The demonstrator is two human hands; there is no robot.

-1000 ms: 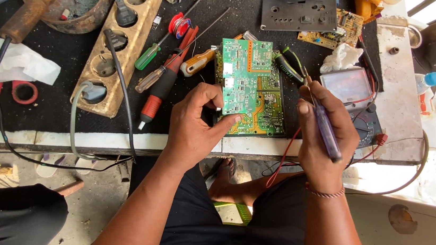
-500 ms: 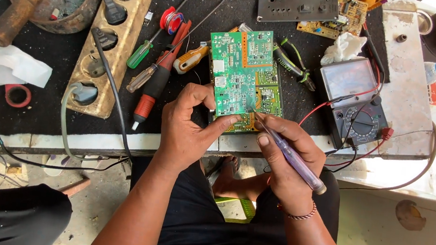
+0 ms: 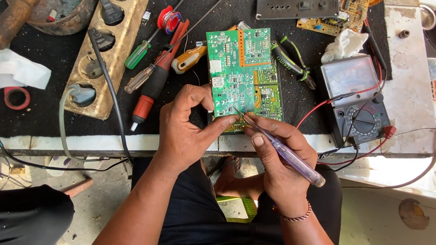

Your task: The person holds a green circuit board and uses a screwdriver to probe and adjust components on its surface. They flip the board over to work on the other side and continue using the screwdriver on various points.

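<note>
Since half a second ago, the right hand [image 3: 278, 160] has brought the tip of its purple-handled screwdriver [image 3: 284, 151] a little lower on the green circuit board [image 3: 243, 77], to the board's near edge; a second ago that hand was off to the right of the board with the tool held upright. Now the fingers are closed around the screwdriver, which slants from the near right up to the board. The left hand [image 3: 185, 127] grips the board's near left corner, thumb on the near edge and fingers curled over the left side. Both hands sit close together, almost touching at the board's near edge.

The board lies flat on the dark bench top [image 3: 48, 117], in the middle. To its left lie a red-and-black screwdriver [image 3: 152, 87], a green-handled screwdriver [image 3: 138, 53] and a wooden socket strip [image 3: 106, 37]. To its right are green-handled pliers [image 3: 293, 60] and a multimeter [image 3: 358, 101] with red and black leads.
</note>
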